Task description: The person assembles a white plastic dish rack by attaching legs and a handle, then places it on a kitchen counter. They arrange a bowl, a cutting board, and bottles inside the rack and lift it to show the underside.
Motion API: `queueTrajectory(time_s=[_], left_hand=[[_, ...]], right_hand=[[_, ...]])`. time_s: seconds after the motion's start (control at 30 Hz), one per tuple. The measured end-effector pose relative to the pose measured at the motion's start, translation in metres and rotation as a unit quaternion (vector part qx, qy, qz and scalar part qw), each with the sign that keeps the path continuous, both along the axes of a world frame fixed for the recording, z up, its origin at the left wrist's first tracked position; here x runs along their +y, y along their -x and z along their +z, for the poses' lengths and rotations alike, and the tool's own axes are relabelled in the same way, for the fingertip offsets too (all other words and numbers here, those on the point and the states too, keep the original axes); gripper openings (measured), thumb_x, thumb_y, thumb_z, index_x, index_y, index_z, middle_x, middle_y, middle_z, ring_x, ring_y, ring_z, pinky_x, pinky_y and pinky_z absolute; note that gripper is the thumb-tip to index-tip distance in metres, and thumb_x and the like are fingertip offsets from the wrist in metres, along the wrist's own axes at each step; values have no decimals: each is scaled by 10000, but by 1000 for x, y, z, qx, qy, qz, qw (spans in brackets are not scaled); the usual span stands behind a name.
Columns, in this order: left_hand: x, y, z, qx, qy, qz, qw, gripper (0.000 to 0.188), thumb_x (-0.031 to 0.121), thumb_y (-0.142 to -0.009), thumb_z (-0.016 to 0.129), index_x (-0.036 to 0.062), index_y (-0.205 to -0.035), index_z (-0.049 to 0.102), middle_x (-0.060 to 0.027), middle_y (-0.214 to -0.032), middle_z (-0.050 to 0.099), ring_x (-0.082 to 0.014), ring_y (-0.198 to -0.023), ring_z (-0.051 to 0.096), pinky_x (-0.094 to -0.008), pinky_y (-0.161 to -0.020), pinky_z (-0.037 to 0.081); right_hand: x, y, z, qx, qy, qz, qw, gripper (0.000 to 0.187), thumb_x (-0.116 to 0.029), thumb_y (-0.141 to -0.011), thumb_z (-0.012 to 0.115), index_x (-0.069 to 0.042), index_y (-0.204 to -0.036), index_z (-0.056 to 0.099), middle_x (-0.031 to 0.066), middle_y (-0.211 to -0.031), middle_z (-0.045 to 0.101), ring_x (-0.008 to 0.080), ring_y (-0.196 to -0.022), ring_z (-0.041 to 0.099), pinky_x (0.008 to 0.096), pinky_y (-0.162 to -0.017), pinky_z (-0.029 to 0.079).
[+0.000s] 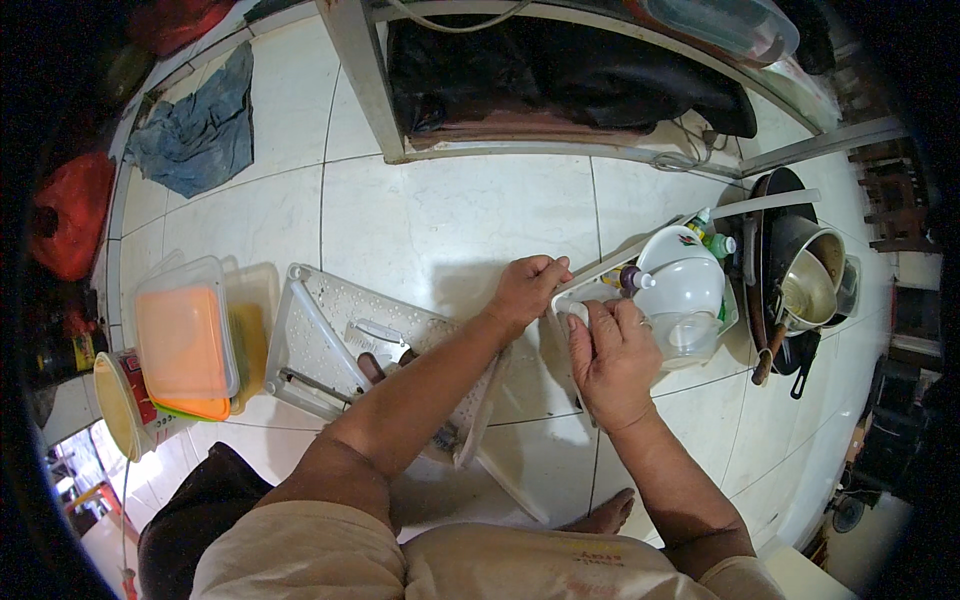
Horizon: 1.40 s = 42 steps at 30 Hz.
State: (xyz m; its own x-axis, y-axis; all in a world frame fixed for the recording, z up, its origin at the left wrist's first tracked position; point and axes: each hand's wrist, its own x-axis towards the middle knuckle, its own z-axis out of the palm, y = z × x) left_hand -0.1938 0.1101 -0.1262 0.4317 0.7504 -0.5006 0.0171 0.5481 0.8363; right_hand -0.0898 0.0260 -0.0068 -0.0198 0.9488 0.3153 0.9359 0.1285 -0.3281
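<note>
My left hand [530, 291] is closed at the near left corner of a white plastic rack [592, 283], its fingers bent around the rim. Just right of it, my right hand [614, 362] pinches a small white wad [578, 311] against the same corner. Whether the wad is cloth or paper I cannot tell. Inside the rack sit white bowls [682, 287], a clear plastic container [690, 338], a dark bottle with a white cap [630, 278] and a green bottle [719, 245]. Under my left forearm lies a white perforated rack [420, 326] with a brush [378, 332] and dark-handled utensils.
Stacked pans and a metal pot [810, 285] stand at the right. At the left are plastic food containers [183, 340] and a yellowish bucket [122, 408]. A grey-blue cloth [205, 125] lies on the tiled floor [450, 205]. A metal frame [365, 80] stands at the back.
</note>
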Motion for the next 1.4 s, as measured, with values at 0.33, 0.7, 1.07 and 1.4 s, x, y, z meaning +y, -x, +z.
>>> queueTrajectory(time_s=[0.33,0.7,1.07,1.4], left_hand=[[0,-6,13,-43,114,21,992,305,350,-807,682,58,-751,614,-13,-667,573,-106,-558,527,-273,-475,429],[5,-5,25,-27,62,7,998,267,282,-810,693,36,-741,616,-14,-648,579,-90,-565,527,-258,-484,436],[0,-13,31,-9,-61,11,998,226,252,-844,667,40,-773,636,11,-663,587,-60,-579,499,-231,-514,401],[-3,-12,22,-25,-3,26,999,266,273,-821,695,11,-809,650,-11,-695,615,-63,-586,514,-231,-489,412]], right_hand=[[0,-4,4,28,-10,17,999,179,-118,-763,702,-35,-910,640,103,-829,559,290,-690,563,367,-599,454],[-7,-6,8,-10,-43,-28,999,195,-201,-781,684,-58,-909,646,91,-875,557,297,-810,497,412,-727,371],[-12,-16,8,8,-56,-29,998,211,-225,-773,684,-61,-901,654,92,-900,551,293,-886,477,423,-804,315],[-4,-13,13,-76,9,-27,997,200,-218,-777,676,-55,-887,637,80,-924,548,287,-921,474,429,-822,313]])
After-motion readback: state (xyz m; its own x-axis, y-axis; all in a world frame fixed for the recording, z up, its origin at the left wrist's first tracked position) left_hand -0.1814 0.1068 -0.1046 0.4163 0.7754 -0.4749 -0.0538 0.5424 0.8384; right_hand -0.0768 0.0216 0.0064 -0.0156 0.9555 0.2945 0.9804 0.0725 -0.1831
